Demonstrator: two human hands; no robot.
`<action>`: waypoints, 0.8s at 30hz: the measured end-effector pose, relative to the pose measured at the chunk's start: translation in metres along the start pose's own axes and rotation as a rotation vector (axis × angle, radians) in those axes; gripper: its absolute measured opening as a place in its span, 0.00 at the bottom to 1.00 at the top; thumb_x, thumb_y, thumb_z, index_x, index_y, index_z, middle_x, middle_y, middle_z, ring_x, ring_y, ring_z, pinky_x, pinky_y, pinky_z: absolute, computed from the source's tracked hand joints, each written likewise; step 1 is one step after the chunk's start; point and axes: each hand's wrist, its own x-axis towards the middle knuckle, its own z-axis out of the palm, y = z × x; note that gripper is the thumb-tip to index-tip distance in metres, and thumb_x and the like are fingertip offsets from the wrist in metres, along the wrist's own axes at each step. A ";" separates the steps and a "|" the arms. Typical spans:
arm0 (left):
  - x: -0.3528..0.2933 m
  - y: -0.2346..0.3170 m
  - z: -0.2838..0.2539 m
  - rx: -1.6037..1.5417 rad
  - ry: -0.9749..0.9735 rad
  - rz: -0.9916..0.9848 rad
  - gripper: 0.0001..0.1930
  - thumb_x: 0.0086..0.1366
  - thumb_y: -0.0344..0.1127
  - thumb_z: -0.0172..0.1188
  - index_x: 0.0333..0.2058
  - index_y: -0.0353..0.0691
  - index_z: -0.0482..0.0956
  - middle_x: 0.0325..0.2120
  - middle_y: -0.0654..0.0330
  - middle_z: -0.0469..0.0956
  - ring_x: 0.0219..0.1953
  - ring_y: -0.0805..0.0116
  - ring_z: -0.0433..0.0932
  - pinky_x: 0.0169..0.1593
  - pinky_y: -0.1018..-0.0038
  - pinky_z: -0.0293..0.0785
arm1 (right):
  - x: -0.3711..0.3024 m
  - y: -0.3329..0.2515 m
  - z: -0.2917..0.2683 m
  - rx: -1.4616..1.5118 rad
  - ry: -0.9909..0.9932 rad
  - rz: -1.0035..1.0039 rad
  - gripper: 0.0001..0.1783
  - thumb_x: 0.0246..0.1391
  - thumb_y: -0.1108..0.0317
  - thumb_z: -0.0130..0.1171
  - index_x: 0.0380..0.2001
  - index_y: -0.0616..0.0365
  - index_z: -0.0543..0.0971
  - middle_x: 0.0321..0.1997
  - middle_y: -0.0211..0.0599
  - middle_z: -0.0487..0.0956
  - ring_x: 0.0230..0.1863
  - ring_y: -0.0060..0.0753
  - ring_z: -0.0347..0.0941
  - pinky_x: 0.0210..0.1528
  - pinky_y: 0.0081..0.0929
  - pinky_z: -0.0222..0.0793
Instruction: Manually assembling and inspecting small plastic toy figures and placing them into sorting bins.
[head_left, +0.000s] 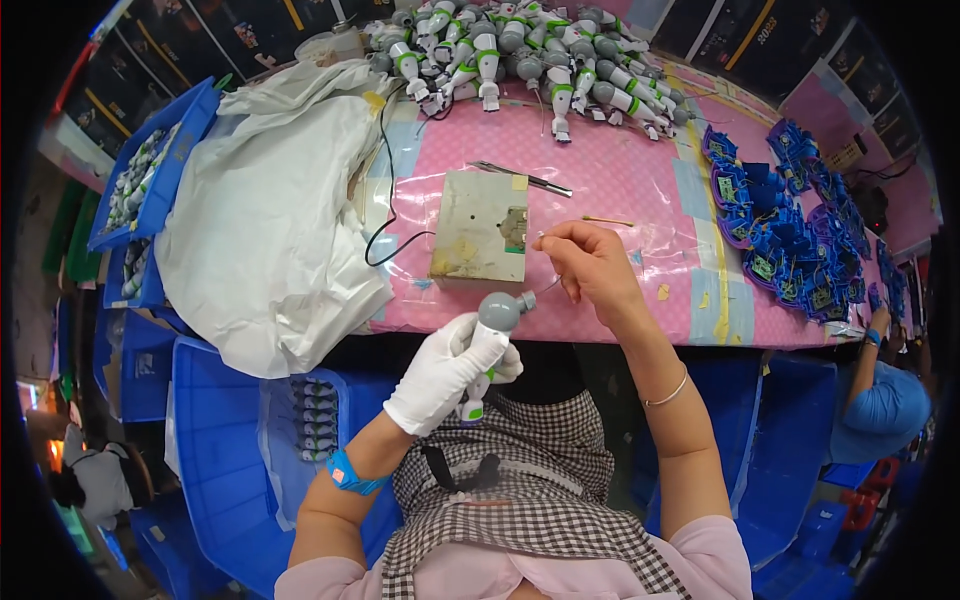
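My left hand (445, 375), in a white glove, is closed around a toy limb (498, 312) with a grey ball joint, a white body and green trim. The joint end points up and right. A thin wire (549, 287) runs from that end toward my right hand (592, 262). Bare, its thumb and forefinger are pinched together beside the right edge of a metal box (470, 228), and the wire appears to pass into its fingers. A small green circuit board shows in the box's cut-out. The wire's tip is too small to make out.
Tweezers (525, 180) lie behind the box, a thin stick (607, 221) to its right. Toy limbs (560, 70) are heaped at the back, blue parts with circuit boards (800, 230) at right. White plastic sheeting (270, 220) and blue bins (215, 430) stand left. Another person (880, 400) sits far right.
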 end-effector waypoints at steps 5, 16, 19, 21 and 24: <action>0.012 0.009 -0.001 -0.133 0.118 0.188 0.21 0.64 0.45 0.55 0.46 0.34 0.66 0.33 0.58 0.76 0.35 0.70 0.77 0.38 0.75 0.75 | 0.018 0.002 0.008 -0.218 -0.015 -0.055 0.09 0.50 0.68 0.52 0.21 0.61 0.76 0.14 0.24 0.68 0.11 0.13 0.58 0.12 0.14 0.52; 0.024 0.026 -0.010 -0.421 0.010 0.143 0.20 0.63 0.48 0.55 0.44 0.36 0.70 0.34 0.59 0.75 0.39 0.68 0.76 0.43 0.69 0.74 | 0.043 -0.004 -0.007 -0.160 -0.270 0.130 0.13 0.50 0.64 0.49 0.16 0.57 0.73 0.15 0.26 0.69 0.13 0.15 0.60 0.14 0.14 0.53; 0.027 0.027 -0.011 -0.449 0.010 0.160 0.19 0.63 0.46 0.55 0.41 0.35 0.71 0.32 0.59 0.76 0.37 0.68 0.77 0.42 0.70 0.75 | 0.045 -0.006 -0.007 -0.180 -0.273 0.213 0.13 0.50 0.63 0.49 0.16 0.56 0.72 0.15 0.25 0.69 0.14 0.15 0.60 0.15 0.14 0.52; 0.028 0.026 -0.011 -0.404 0.041 0.162 0.18 0.63 0.45 0.56 0.39 0.34 0.73 0.30 0.58 0.76 0.35 0.68 0.77 0.41 0.71 0.75 | 0.046 -0.005 -0.009 -0.113 -0.293 0.214 0.12 0.50 0.63 0.49 0.17 0.55 0.72 0.16 0.25 0.69 0.14 0.15 0.60 0.16 0.14 0.53; 0.030 0.024 -0.011 -0.458 0.055 0.165 0.17 0.63 0.44 0.56 0.38 0.33 0.73 0.29 0.58 0.77 0.32 0.69 0.78 0.39 0.72 0.76 | 0.051 -0.004 -0.013 -0.142 -0.368 0.189 0.10 0.49 0.64 0.50 0.18 0.55 0.72 0.17 0.25 0.69 0.14 0.16 0.60 0.16 0.14 0.53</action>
